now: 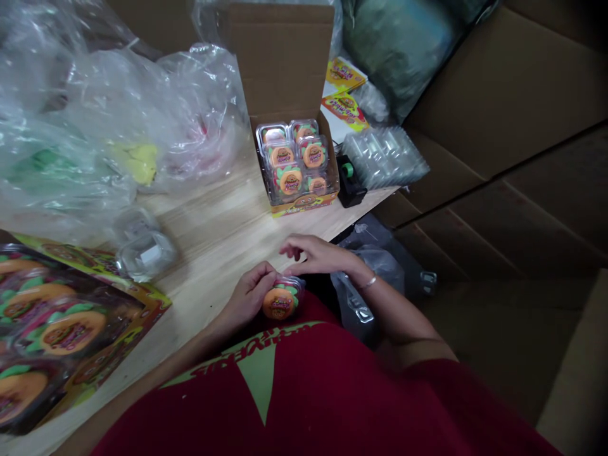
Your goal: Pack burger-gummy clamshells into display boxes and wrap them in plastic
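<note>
My left hand [256, 286] is closed on the side of a clear plastic clamshell case [283, 300] held close to my red shirt. Inside the case is a toy burger with an orange printed top and green and red layers. My right hand [311, 254] is just above the case's far right edge. Its fingers are bent and stand apart from the thumb, which reaches to the rim; whether it touches cannot be made out. Beyond my hands, an open display box [304, 204] holds several similar burger cases [289, 180] in two columns, its cardboard lid raised.
A second display box of burgers [71, 329] stands at left. Beside it lies an empty clamshell [147, 253]. Plastic bags [142, 114] with coloured pieces fill the back left. A tape dispenser [351, 183] and stacked clear trays [387, 155] are near the table's right edge, by cardboard boxes [508, 76].
</note>
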`<state>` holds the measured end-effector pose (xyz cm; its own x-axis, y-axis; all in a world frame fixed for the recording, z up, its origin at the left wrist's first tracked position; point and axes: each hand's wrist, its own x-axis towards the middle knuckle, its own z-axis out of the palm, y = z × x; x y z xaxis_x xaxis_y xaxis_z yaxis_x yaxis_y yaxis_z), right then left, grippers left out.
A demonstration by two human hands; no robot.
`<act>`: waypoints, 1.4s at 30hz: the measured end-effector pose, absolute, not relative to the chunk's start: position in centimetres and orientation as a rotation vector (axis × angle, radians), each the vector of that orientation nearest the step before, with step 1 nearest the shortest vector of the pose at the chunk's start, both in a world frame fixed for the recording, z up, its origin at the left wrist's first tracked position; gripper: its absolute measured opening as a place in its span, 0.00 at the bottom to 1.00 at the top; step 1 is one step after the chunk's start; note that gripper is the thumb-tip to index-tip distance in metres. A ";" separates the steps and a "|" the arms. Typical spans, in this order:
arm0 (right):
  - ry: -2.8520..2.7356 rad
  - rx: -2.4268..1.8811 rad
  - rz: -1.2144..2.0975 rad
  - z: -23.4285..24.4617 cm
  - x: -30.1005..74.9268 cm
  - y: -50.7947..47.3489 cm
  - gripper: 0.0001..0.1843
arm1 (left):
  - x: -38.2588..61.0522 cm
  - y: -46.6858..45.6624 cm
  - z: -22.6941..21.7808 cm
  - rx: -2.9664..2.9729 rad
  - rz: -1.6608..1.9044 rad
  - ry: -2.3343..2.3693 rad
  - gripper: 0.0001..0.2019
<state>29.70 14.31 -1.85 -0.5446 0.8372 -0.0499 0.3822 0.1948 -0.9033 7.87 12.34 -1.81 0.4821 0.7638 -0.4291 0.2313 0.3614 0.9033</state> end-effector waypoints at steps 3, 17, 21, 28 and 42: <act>-1.917 -1.274 1.125 -0.7 29.2 12.4 0.11 | 7.8 12.4 -1.9 1.207 0.444 1.069 0.15; -1.963 -1.043 1.729 -2.4 27.4 10.5 0.14 | 7.4 11.5 -1.7 1.405 0.362 0.944 0.16; -2.089 -1.261 1.445 -2.1 26.5 9.2 0.15 | 7.4 11.6 -1.8 1.412 0.351 0.947 0.17; -1.860 -1.322 1.420 -3.6 26.4 8.0 0.18 | 7.2 11.5 -1.7 1.231 0.398 0.989 0.17; -0.735 -1.270 1.356 -5.9 20.8 10.7 0.24 | 5.8 13.3 -2.0 0.875 0.701 0.888 0.28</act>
<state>20.79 10.74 -5.95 0.1576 0.9484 -0.2750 -0.2873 -0.2224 -0.9317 5.75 13.29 -2.00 0.4620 0.8119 -0.3569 -0.1589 0.4717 0.8673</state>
